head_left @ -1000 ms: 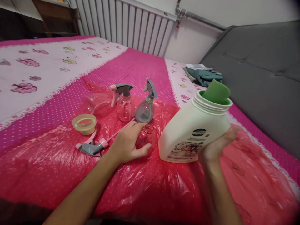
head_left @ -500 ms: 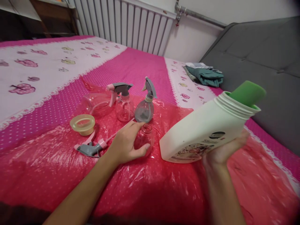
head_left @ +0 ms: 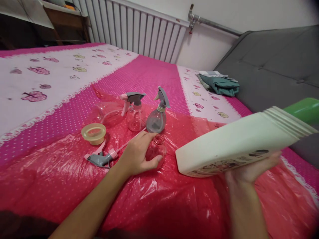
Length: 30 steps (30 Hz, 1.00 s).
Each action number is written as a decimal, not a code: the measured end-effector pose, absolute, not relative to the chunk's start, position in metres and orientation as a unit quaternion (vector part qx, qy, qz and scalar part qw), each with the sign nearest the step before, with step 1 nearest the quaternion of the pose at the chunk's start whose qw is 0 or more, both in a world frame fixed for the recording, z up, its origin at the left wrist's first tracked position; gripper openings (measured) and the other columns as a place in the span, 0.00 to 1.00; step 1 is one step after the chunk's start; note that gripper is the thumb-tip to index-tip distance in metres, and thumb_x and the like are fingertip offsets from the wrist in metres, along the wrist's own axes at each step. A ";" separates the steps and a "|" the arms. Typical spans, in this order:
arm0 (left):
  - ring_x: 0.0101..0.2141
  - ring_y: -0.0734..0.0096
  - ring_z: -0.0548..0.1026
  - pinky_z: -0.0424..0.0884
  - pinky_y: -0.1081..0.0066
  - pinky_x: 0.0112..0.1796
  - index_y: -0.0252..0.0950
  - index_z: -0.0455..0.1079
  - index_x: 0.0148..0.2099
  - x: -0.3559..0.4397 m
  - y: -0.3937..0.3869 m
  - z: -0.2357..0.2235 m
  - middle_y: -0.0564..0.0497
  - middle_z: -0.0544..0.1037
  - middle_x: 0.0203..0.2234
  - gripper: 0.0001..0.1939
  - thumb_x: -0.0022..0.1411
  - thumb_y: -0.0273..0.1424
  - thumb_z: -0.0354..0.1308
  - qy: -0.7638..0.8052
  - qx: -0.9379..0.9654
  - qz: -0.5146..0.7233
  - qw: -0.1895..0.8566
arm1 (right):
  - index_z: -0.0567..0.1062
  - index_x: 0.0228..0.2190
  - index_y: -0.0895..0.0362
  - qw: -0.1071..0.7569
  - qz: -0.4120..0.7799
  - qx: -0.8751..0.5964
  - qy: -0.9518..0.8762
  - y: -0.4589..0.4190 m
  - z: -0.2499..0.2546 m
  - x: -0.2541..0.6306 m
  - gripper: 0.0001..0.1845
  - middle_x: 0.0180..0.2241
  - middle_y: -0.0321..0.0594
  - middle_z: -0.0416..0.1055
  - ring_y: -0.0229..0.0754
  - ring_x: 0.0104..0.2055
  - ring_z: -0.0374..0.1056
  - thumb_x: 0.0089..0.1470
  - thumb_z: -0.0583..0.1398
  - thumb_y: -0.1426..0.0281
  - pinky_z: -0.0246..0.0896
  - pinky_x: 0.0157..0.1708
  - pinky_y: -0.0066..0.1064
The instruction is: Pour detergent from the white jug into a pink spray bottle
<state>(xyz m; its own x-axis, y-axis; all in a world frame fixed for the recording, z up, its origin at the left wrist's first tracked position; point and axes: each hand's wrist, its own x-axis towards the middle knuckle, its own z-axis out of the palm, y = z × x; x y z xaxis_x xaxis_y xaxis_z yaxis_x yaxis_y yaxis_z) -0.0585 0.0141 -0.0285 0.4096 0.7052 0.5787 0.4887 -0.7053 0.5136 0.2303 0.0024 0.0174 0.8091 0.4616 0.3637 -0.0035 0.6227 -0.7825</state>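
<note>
My left hand [head_left: 139, 154] is wrapped round a small clear bottle [head_left: 160, 147] with an open threaded neck, standing upright on the red plastic sheet [head_left: 159, 202]. My right hand [head_left: 251, 169] holds a big white jug [head_left: 231, 142] from below and its right side. The jug tilts far over to the right, its mouth uncapped, with a green spout [head_left: 304, 109] sticking out. Beside my left wrist lies a loose grey and pink spray head [head_left: 101, 158], its thin tube running behind my hand.
A pale yellow funnel-like ring [head_left: 93, 133] sits at the left. Behind my left hand stand a pink spray bottle [head_left: 136, 116] and a grey spray bottle [head_left: 156, 119]. Another clear bottle [head_left: 102, 111] lies further left. Folded clothes [head_left: 219, 83] rest near the grey headboard [head_left: 274, 63].
The white jug has tipped further to the right, its mouth swinging lower and outward with my right hand. My left hand stays on the small bottle.
</note>
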 end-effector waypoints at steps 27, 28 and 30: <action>0.48 0.46 0.82 0.81 0.49 0.49 0.35 0.69 0.59 -0.058 0.013 -0.028 0.39 0.81 0.48 0.24 0.63 0.39 0.60 0.359 0.830 0.405 0.136 | 0.78 0.50 0.56 0.844 0.155 -0.418 -0.298 0.013 0.005 0.216 0.41 0.56 0.46 0.74 0.53 0.65 0.66 0.62 0.47 0.37 0.75 0.58 0.51; 0.47 0.46 0.82 0.81 0.49 0.49 0.35 0.69 0.59 -0.058 0.013 -0.028 0.39 0.81 0.48 0.24 0.63 0.39 0.60 0.360 0.830 0.404 0.135 | 0.78 0.51 0.56 0.841 0.157 -0.422 -0.299 0.012 0.005 0.215 0.41 0.56 0.47 0.74 0.53 0.66 0.66 0.62 0.47 0.36 0.75 0.58 0.51; 0.47 0.46 0.82 0.81 0.49 0.49 0.36 0.69 0.59 -0.058 0.014 -0.028 0.40 0.81 0.47 0.24 0.64 0.39 0.60 0.363 0.830 0.401 0.135 | 0.78 0.51 0.55 0.837 0.161 -0.426 -0.302 0.011 0.006 0.216 0.41 0.57 0.46 0.74 0.53 0.66 0.66 0.62 0.48 0.36 0.75 0.58 0.50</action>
